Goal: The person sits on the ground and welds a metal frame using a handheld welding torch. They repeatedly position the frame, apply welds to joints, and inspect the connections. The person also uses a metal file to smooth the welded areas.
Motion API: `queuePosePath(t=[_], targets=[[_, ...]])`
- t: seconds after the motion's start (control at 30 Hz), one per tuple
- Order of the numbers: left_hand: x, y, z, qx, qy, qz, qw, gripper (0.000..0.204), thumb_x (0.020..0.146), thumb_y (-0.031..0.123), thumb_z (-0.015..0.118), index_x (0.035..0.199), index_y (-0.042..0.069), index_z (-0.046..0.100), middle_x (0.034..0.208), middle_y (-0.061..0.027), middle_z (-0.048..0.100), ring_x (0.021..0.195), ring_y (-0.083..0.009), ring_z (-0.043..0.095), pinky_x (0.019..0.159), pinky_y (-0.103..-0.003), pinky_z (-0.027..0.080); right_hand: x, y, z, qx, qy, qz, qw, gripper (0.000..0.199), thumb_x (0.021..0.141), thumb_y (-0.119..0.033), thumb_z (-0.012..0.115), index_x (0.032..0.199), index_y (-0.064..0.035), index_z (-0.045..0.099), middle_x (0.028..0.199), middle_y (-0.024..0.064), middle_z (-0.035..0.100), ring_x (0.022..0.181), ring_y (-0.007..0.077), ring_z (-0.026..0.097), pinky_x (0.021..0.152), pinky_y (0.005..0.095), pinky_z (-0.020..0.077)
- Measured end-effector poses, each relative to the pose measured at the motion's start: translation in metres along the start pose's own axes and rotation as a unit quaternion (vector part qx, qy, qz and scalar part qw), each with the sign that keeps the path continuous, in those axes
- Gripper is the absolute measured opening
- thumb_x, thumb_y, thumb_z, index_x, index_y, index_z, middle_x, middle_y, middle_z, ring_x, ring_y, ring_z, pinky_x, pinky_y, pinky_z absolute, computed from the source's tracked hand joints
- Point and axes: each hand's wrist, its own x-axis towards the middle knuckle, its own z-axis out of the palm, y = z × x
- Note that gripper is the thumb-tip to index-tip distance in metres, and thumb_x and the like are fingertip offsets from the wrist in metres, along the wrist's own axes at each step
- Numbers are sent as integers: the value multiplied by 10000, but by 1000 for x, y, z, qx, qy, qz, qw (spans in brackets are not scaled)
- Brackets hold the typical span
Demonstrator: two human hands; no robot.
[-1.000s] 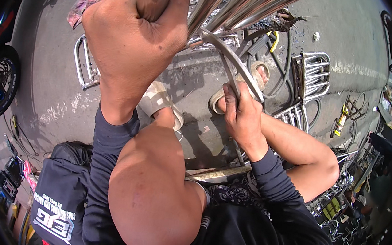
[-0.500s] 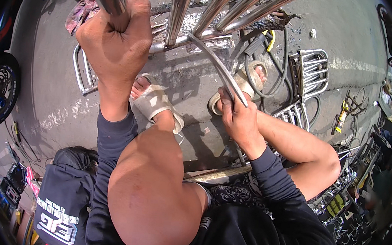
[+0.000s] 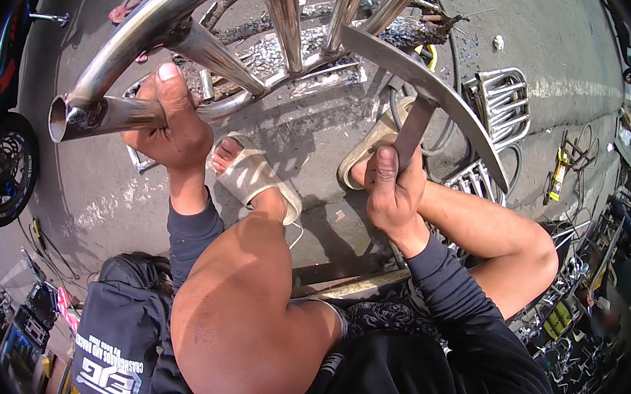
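My left hand (image 3: 178, 129) is closed around a shiny tube of a welded metal frame (image 3: 219, 58), thumb on top. The frame is held tilted, with a curved outer rail, several straight bars and an open tube end with a dark weld joint at the left. My right hand (image 3: 397, 196) grips the flat handle of a chipping hammer (image 3: 453, 108), thumb along the handle. Its long, curved steel head spans across the handle's top. One tip lies in front of the frame's bars; I cannot tell whether they touch.
Several metal racks (image 3: 502, 112) lie on the pavement to the right, beside dark cables. Debris and a rough bar (image 3: 415, 30) are beyond the frame. A black bag (image 3: 121, 323) stands at my left, near a motorcycle wheel (image 3: 11, 168). My sandalled feet are below the frame.
My left hand has turned and lowered the frame, bringing its curved rail and open tube end into view. The hammer in my right hand has turned from edge-on to broadside.
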Motion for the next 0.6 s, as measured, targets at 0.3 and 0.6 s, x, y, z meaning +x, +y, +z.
queuePosePath(t=[0.3,0.6], targets=[[1,6,4,2,-8,2,1000,317,1013,159,667,764,-36,694,565,-10,532,508,-90,516,510,-262,430,1,3,2,-35,-27,49,998,304,1108,-253,568,1094,51,559,649,137,594,552,283,620,545,399,462],[10,8,2,-63,-88,19,994,165,1039,53,627,946,-57,707,690,-4,616,585,-76,542,550,-257,440,3,-2,0,-119,-60,83,988,167,1082,-168,607,1066,-3,587,687,109,606,566,310,599,563,400,469]])
